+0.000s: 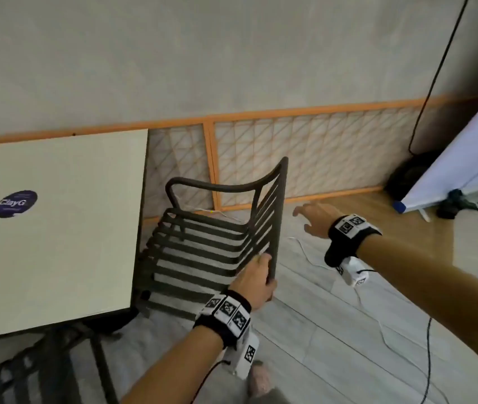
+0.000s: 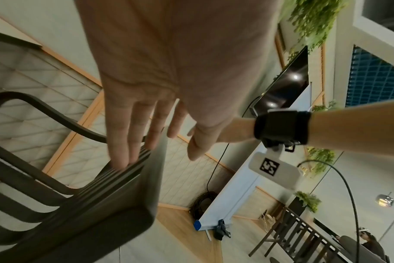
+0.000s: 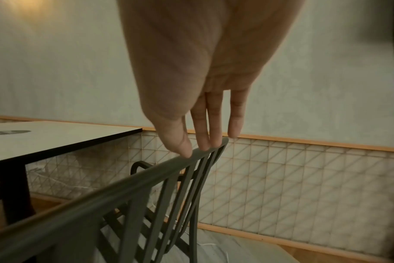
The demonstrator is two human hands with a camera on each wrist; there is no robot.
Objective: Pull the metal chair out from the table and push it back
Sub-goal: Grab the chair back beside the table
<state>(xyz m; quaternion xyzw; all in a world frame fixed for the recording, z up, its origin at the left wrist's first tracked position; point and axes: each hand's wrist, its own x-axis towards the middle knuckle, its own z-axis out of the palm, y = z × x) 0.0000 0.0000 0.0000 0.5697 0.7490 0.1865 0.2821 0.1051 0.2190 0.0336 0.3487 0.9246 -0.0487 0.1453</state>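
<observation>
The dark metal chair (image 1: 202,243) with a slatted seat stands on the floor to the right of the white table (image 1: 57,228), its seat front near the table edge. My left hand (image 1: 256,277) is at the near end of the backrest's top rail. In the left wrist view its fingers (image 2: 124,142) lie straight against the chair (image 2: 115,204) slats, with the thumb apart on the outer side. My right hand (image 1: 312,218) hovers open, fingers spread, right of the backrest. In the right wrist view its fingertips (image 3: 204,142) show at the far end of the rail (image 3: 124,185); contact is unclear.
A second dark chair (image 1: 28,374) sits at the table's near side, lower left. A lattice panel (image 1: 319,153) lines the wall behind. A white cable (image 1: 307,252) lies on the floor right of the chair. A white banner stand (image 1: 465,147) and coiled black cable (image 1: 403,176) stand far right.
</observation>
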